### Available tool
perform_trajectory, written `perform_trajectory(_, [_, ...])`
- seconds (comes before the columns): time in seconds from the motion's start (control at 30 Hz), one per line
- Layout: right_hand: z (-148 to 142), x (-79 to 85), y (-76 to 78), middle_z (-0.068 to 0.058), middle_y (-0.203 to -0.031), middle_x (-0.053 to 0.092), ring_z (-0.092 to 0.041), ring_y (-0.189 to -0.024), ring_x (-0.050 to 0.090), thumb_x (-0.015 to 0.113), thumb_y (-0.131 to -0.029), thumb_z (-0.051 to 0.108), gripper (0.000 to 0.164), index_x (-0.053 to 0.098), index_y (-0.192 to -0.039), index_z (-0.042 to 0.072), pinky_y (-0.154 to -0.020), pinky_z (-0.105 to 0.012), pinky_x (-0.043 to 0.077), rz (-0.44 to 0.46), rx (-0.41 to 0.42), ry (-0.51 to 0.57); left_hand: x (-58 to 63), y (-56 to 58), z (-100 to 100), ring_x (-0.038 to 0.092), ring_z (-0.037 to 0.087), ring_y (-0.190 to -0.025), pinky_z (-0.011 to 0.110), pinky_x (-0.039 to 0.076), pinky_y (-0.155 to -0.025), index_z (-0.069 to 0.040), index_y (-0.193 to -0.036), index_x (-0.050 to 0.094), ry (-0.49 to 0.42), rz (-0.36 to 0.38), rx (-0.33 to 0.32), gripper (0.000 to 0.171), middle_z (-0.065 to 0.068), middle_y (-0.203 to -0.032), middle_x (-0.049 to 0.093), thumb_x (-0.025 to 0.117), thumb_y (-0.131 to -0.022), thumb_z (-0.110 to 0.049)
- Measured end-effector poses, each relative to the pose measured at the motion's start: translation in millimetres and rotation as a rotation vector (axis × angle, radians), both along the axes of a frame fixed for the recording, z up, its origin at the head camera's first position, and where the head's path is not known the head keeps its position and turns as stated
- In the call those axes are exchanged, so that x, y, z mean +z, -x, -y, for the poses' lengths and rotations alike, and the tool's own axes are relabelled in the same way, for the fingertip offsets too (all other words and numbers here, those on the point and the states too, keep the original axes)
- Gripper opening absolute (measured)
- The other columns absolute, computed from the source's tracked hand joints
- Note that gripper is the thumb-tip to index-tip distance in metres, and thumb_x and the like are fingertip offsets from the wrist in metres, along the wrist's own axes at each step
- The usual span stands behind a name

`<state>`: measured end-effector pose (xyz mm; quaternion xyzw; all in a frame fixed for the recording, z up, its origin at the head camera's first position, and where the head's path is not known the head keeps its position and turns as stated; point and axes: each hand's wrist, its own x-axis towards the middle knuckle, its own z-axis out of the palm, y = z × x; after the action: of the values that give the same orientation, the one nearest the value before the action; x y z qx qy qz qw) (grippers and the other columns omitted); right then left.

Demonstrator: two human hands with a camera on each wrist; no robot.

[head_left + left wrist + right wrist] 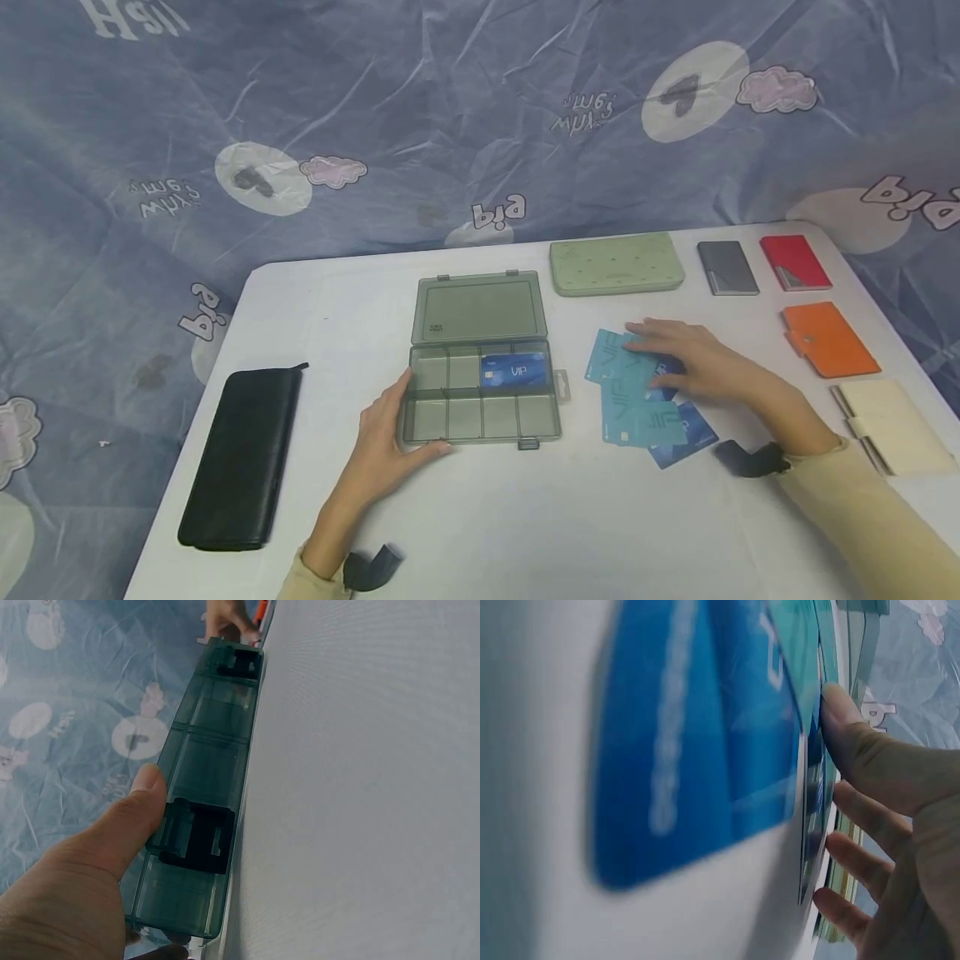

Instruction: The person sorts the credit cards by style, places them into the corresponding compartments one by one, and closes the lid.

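Observation:
A translucent grey-green plastic compartment box (480, 440) lies with its lid (480, 310) laid back. In its upper right part rests a blue VIP card (516, 371). My left hand (382, 450) holds the box's near left corner, thumb along the front side and fingers at the left side. To the box's right, teal VIP cards (622, 404) overlap with blue cards (693, 437) in a loose pile. Over the pile's upper part, my right hand (697, 360) touches the cards with thumb and fingertips spread. In the right wrist view, the thumb (847, 724) rests against a card edge.
A black zip wallet (243, 458) lies at the left. Behind the cards is a green case (617, 265). Along the right side are a grey card holder (727, 268), a red one (795, 262), an orange wallet (831, 340) and a cream wallet (900, 429).

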<state>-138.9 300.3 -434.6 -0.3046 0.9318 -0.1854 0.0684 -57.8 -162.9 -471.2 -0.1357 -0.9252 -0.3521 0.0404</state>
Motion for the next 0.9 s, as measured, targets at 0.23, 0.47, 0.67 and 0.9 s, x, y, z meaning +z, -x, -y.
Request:
perform_trajectory(0.23, [5.5, -1.0, 1.9, -0.003, -0.146, 0.039, -0.030, -0.134, 0.032, 0.082, -0.067, 0.031, 0.077, 0.049, -0.136, 0.024, -0.102, -0.057, 0.027, -0.042, 0.011, -0.027, 0.8, 0.3, -0.7, 0.033, 0.026, -0.133, 0.050, 0.021, -0.103, -0.021, -0.149, 0.017, -0.005, -0.016, -0.004, 0.108, 0.003, -0.148, 0.033, 0.075, -0.067, -0.059])
perform_trajectory(0.47, [8.5, -0.4, 3.1, -0.005, -0.144, 0.041, -0.030, -0.132, 0.034, 0.079, -0.066, 0.047, 0.076, 0.052, -0.133, 0.022, -0.101, -0.054, 0.031, -0.076, -0.052, -0.105, 2.2, 0.3, -1.2, 0.034, 0.027, -0.132, 0.048, 0.021, -0.103, -0.020, -0.149, 0.018, -0.012, -0.025, 0.000, 0.109, 0.004, -0.148, 0.034, 0.076, -0.065, -0.057])
perform_trajectory(0.67, [9.1, -1.1, 3.9, -0.007, -0.141, 0.044, -0.029, -0.130, 0.036, 0.079, -0.065, 0.050, 0.076, 0.055, -0.129, 0.017, -0.101, -0.052, 0.032, -0.057, -0.133, -0.117, 0.4, 0.3, 0.0, 0.033, 0.027, -0.132, 0.048, 0.021, -0.103, -0.021, -0.149, 0.017, -0.006, -0.015, 0.000, 0.108, 0.003, -0.148, 0.034, 0.075, -0.066, -0.059])
perform_trajectory(0.9, [5.1, -7.8, 8.4, -0.008, -0.122, 0.052, -0.027, -0.113, 0.048, 0.083, -0.058, 0.049, 0.068, 0.061, -0.111, 0.012, -0.094, -0.048, 0.040, -0.129, -0.155, -0.092, -0.2, 0.0, 0.2, 0.033, 0.027, -0.133, 0.049, 0.021, -0.103, -0.022, -0.149, 0.017, -0.013, -0.012, -0.004, 0.107, 0.003, -0.148, 0.034, 0.074, -0.067, -0.059])
